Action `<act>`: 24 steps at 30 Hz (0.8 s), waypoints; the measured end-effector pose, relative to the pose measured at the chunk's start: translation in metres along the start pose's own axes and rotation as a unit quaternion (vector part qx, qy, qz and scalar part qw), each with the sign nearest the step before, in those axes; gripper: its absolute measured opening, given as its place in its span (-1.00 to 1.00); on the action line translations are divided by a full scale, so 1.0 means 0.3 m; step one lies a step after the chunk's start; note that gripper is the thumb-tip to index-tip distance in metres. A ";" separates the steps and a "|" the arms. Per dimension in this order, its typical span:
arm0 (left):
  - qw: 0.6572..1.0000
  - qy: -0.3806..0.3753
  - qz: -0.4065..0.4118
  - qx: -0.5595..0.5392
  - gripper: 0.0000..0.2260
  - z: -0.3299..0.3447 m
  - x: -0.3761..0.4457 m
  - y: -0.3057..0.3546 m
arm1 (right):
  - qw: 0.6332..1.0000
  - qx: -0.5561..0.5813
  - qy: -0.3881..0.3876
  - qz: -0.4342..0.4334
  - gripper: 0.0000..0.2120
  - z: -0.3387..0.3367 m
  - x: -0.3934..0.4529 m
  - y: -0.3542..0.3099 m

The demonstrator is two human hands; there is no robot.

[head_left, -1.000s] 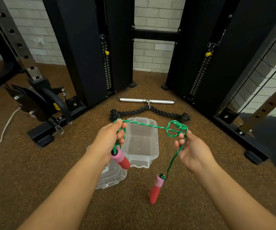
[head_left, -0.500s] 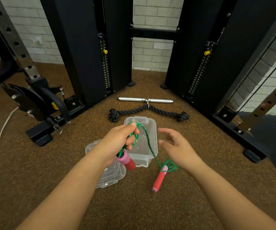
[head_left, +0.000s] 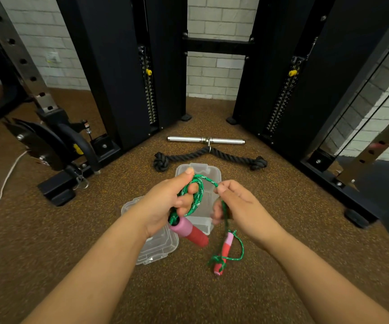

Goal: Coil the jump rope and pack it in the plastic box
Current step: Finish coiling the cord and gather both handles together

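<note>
The green jump rope (head_left: 197, 195) is looped in coils around the fingers of my left hand (head_left: 165, 204), which also holds one pink-and-red handle (head_left: 189, 232) pointing down to the right. My right hand (head_left: 238, 206) pinches the rope just right of the coils. From it the rope hangs down to the second handle (head_left: 224, 253), which dangles with a loose loop around it. The clear plastic box (head_left: 208, 174) stands open on the floor behind my hands, partly hidden by them. Its clear lid (head_left: 156, 249) lies under my left wrist.
A black rope attachment (head_left: 226, 155) and a chrome bar handle (head_left: 189, 139) lie on the brown floor beyond the box. Black cable-machine towers (head_left: 109, 66) stand left and right, a rack base (head_left: 58, 160) at left, a white cord (head_left: 4, 183) far left.
My right hand has come back to the rope and pinched it beside the left hand. Another loop lies around my left fingers. The hanging handle has dropped lower.
</note>
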State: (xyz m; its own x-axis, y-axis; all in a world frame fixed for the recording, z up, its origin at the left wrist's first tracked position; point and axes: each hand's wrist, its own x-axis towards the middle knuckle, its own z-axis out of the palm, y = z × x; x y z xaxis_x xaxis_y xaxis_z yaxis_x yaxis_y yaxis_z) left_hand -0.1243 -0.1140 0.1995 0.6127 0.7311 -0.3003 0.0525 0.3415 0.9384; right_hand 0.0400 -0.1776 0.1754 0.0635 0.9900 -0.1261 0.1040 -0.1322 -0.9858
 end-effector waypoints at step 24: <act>0.973 -0.118 -0.074 0.182 -0.38 0.017 -0.021 -0.020 | 0.994 -0.074 0.074 -0.040 -0.71 -0.047 -0.015 -0.078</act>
State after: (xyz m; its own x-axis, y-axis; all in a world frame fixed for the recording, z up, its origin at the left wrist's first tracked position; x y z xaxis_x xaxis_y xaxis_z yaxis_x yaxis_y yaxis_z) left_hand -0.1244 -0.1238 0.1967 0.7385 0.5195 -0.4299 0.4038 0.1698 0.8989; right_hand 0.0512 -0.1797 0.2005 0.1931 0.9810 -0.0192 0.2592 -0.0699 -0.9633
